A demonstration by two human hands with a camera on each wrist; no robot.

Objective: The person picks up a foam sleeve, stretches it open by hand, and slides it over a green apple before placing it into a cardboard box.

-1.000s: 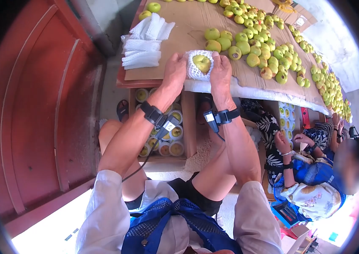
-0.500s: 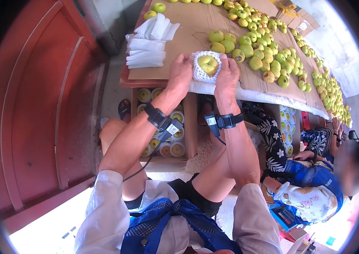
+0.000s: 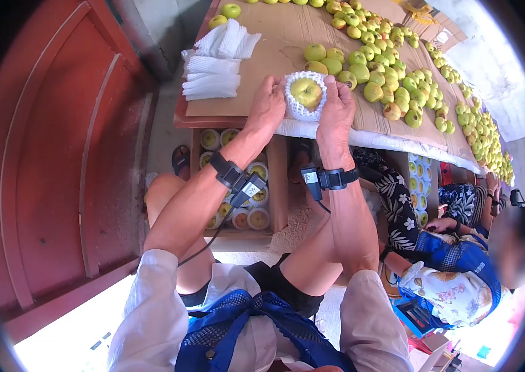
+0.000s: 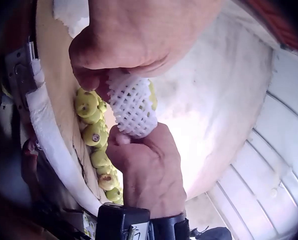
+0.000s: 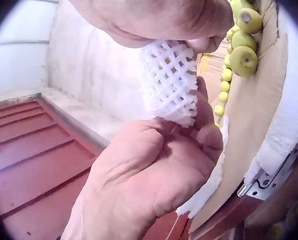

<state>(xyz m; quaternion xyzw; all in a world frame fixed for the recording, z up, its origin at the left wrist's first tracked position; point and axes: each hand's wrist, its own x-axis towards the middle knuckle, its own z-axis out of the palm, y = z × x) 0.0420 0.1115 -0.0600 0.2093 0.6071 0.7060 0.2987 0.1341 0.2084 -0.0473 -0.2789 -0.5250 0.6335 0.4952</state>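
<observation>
A yellow-green apple [image 3: 307,92] sits in a white foam net [image 3: 302,114], held above the near edge of the cardboard-covered table [image 3: 244,106]. My left hand [image 3: 267,106] grips the net's left side, my right hand [image 3: 336,111] its right side. In the left wrist view the net [image 4: 133,105] spans between my left hand [image 4: 144,35] and my right hand [image 4: 151,165]. The right wrist view shows the net [image 5: 170,82] pinched by my left hand [image 5: 154,175] below and my right hand [image 5: 164,20] above; its mesh hides most of the apple there.
Flat foam nets [image 3: 213,77] lie stacked at the table's left. Many loose apples [image 3: 392,80] spread over the right side. Below the table stands a box of netted apples [image 3: 257,218]. Another person [image 3: 454,285] sits at the right, beside a red door [image 3: 58,155] opposite.
Both hands and the netted apple have shifted slightly right in the head view, and the apple's face shows more fully. The other person's hands have lowered toward the lap.
</observation>
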